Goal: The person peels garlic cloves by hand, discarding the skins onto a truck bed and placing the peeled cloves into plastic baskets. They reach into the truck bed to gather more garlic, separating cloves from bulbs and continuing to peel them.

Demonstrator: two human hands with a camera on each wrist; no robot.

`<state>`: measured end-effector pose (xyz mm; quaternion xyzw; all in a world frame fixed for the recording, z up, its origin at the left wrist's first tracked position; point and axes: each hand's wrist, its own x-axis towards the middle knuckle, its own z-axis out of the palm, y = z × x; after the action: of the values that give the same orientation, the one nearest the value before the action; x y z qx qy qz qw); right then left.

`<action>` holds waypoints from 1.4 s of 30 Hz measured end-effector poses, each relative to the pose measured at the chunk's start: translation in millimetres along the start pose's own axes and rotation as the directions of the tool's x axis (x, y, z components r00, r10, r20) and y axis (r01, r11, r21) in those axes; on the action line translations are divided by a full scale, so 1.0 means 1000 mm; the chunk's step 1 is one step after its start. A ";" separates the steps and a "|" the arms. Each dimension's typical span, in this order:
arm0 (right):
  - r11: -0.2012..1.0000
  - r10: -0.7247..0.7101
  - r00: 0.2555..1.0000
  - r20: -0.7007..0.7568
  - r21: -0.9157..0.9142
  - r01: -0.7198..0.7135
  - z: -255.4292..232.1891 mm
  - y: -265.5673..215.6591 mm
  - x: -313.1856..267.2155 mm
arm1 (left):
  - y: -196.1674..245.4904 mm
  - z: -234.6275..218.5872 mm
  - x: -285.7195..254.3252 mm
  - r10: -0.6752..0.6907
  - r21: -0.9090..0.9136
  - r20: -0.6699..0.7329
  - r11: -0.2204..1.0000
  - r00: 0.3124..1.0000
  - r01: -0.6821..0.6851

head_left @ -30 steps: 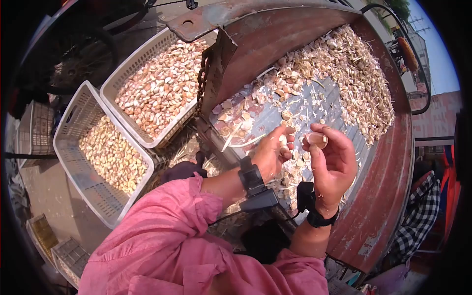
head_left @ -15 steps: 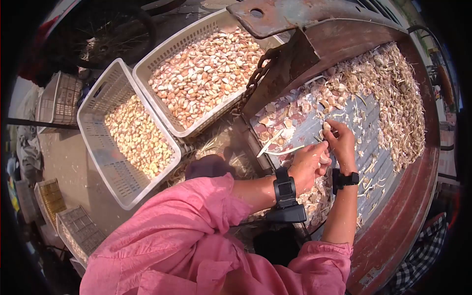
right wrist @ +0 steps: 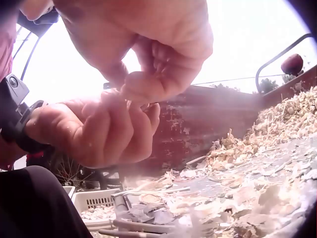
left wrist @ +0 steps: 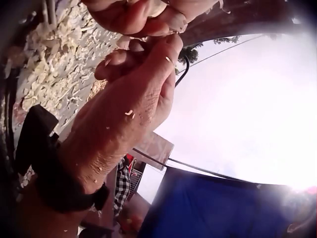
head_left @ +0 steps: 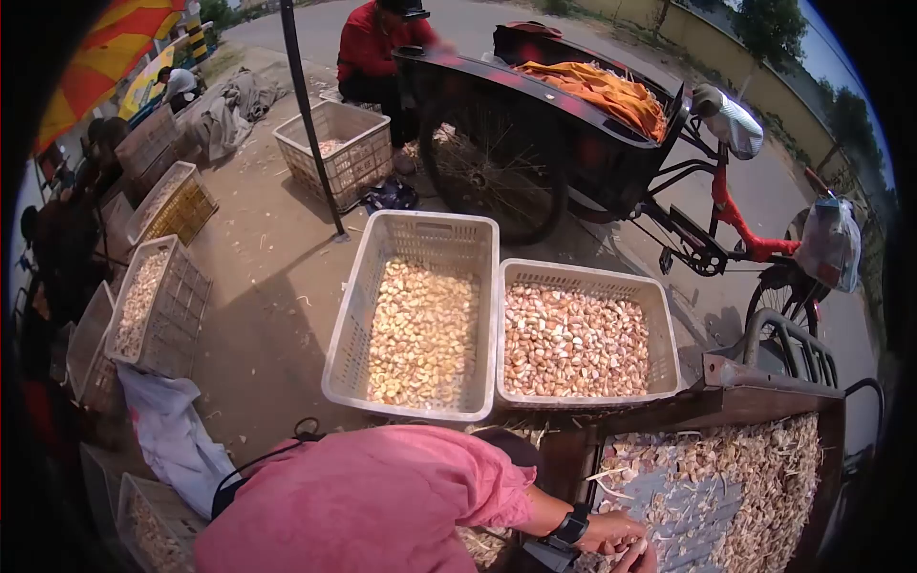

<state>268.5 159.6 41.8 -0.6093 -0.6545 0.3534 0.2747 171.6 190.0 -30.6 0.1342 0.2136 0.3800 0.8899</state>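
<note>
At the lower edge of the head view, my left hand [head_left: 613, 531] and right hand [head_left: 638, 558] meet beside a metal cart bed [head_left: 690, 516] strewn with garlic skins. My left hand's curled fingers hold a pale garlic clove [left wrist: 156, 7], partly hidden, in the left wrist view. There my right hand [left wrist: 129, 99] brings its thumb tip against the left fingertips, with a pale piece [left wrist: 123, 42] by its curled fingers. In the right wrist view, the right thumb and forefinger pinch together right at the left fingertips, and what they pinch is mostly hidden.
Two white plastic crates stand left of the cart: one crate [head_left: 355, 355] with yellowish cloves, another crate [head_left: 594, 272] with pinkish cloves. Dry skins [head_left: 778, 477] heap along the cart's far side. Beyond are a tricycle [head_left: 573, 124], a person in red [head_left: 368, 48], a pole [head_left: 310, 124] and more crates.
The head view has swung up and left, bringing the tricycle and street into sight. The two hands, earlier apart, have come together at the fingertips.
</note>
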 end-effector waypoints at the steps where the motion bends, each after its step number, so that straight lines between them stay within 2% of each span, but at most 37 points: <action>1: 0.998 -0.043 0.999 0.012 -0.046 0.044 0.007 -0.012 -0.015 | -0.016 -0.011 -0.006 -0.009 -0.066 0.071 0.998 0.997 0.013; 4: 0.928 -0.248 0.968 0.027 -0.281 0.246 0.025 -0.038 -0.059 | -0.019 -0.012 -0.060 -0.005 -0.003 0.059 1.000 0.998 0.005; 7: 0.678 -0.513 0.858 0.041 -0.593 0.434 0.038 -0.054 -0.092 | -0.020 -0.010 -0.106 0.036 0.063 0.016 0.997 0.999 -0.037; 9: 0.483 -0.648 0.760 0.050 -0.745 0.461 0.045 -0.056 -0.109 | -0.024 -0.006 -0.131 0.058 0.103 0.000 0.993 0.998 -0.058; 11: 0.397 -0.712 0.702 0.032 -0.806 0.439 0.056 -0.057 -0.122 | -0.028 0.000 -0.150 0.083 0.145 -0.006 0.986 0.997 -0.081; 12: 0.538 -0.627 0.779 -0.012 -0.729 0.422 0.063 -0.052 -0.126 | -0.030 0.004 -0.159 0.097 0.166 -0.010 0.982 0.995 -0.094; 13: 0.537 -0.623 0.782 -0.017 -0.736 0.412 0.069 -0.058 -0.131 | -0.031 0.007 -0.167 0.115 0.190 -0.015 0.976 0.993 -0.110; 14: 0.921 -0.344 0.923 -0.174 -0.252 0.296 0.074 -0.063 -0.138 | -0.032 0.009 -0.175 0.129 0.217 -0.028 0.969 0.991 -0.120; 15: 0.946 0.029 0.985 -0.169 0.322 0.028 0.077 -0.063 -0.148 | -0.036 0.012 -0.185 0.132 0.246 -0.048 0.962 0.990 -0.116; 16: 0.908 -0.297 0.855 -0.425 0.152 0.391 0.094 -0.062 -0.138 | -0.037 0.013 -0.192 0.119 0.264 -0.053 0.959 0.991 -0.101; 17: 0.926 -0.088 0.950 -0.300 0.326 0.189 0.089 -0.053 -0.145 | -0.041 0.011 -0.195 0.133 0.352 -0.077 0.931 0.988 -0.097; 18: 0.894 0.095 0.990 -0.109 0.447 -0.037 0.080 -0.063 -0.151 | -0.044 0.016 -0.204 0.248 0.385 -0.072 0.901 0.966 -0.203; 19: 0.960 -0.003 0.936 -0.352 0.259 0.101 0.091 -0.060 -0.152 | -0.049 0.011 -0.195 0.117 0.246 -0.129 0.966 0.985 -0.083; 20: 0.875 0.112 0.962 -0.250 0.484 0.024 0.086 -0.074 -0.160 | -0.048 0.022 -0.206 0.071 0.186 -0.209 0.982 0.975 -0.031; 21: 0.917 0.068 0.955 -0.288 0.395 0.054 0.084 -0.071 -0.166 | -0.049 0.023 -0.207 0.039 0.111 -0.131 0.993 0.991 -0.025; 22: 0.948 0.014 0.926 -0.377 0.299 0.107 0.087 -0.072 -0.171 | -0.049 0.031 -0.214 0.013 0.057 -0.175 0.998 0.984 -0.003; 23: 0.942 -0.019 0.916 -0.401 0.301 0.151 0.089 -0.066 -0.174 | -0.048 0.026 -0.216 -0.017 -0.038 -0.041 0.999 0.999 0.016; 25: 0.978 -0.108 0.912 -0.396 0.122 0.169 0.090 -0.063 -0.184 | -0.042 0.029 -0.224 -0.124 -0.105 -0.100 0.988 0.987 0.113; 26: 0.981 -0.093 0.907 -0.411 0.120 0.155 0.090 -0.059 -0.189 | -0.045 0.025 -0.225 -0.144 -0.101 -0.092 0.986 0.985 0.135; 28: 0.967 -0.238 0.888 -0.393 -0.007 0.256 0.092 -0.053 -0.192 | -0.045 0.018 -0.225 -0.192 -0.119 -0.069 0.976 0.979 0.183; 29: 0.966 -0.243 0.886 -0.395 -0.016 0.258 0.091 -0.053 -0.196 | -0.047 0.017 -0.229 -0.190 -0.120 -0.060 0.976 0.980 0.181; 31: 0.987 -0.123 0.960 -0.253 0.073 0.146 0.085 -0.058 -0.200 | -0.049 0.020 -0.236 -0.146 0.010 -0.084 0.989 0.986 0.147; 33: 0.983 -0.155 0.962 -0.227 0.062 0.173 0.076 -0.070 -0.204 | -0.050 0.023 -0.244 -0.125 0.046 -0.049 0.991 0.991 0.128; 35: 0.916 -0.004 0.999 -0.039 0.400 0.020 0.071 -0.069 -0.203 | -0.048 0.024 -0.248 -0.088 0.135 0.000 0.987 0.996 0.088; 36: 0.885 0.012 1.000 -0.015 0.466 -0.004 0.072 -0.069 -0.203 | -0.047 0.024 -0.250 -0.093 0.161 -0.021 0.982 0.995 0.096; 39: 0.864 0.087 0.993 -0.075 0.501 -0.038 0.083 -0.068 -0.202 | -0.050 0.019 -0.252 -0.062 0.138 -0.019 0.988 0.998 0.064; 40: 0.818 0.144 0.984 -0.102 0.573 -0.060 0.089 -0.065 -0.201 | -0.049 0.016 -0.251 -0.061 0.128 0.012 0.990 0.998 0.059; 42: 0.827 0.170 0.977 -0.132 0.557 -0.068 0.097 -0.058 -0.202 | -0.050 0.010 -0.251 -0.093 0.126 -0.020 0.987 0.995 0.095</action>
<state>178.0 -53.7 44.3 -0.5731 -0.4593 0.4877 0.4719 52.0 -29.1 27.8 0.1777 0.2495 0.3240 0.8951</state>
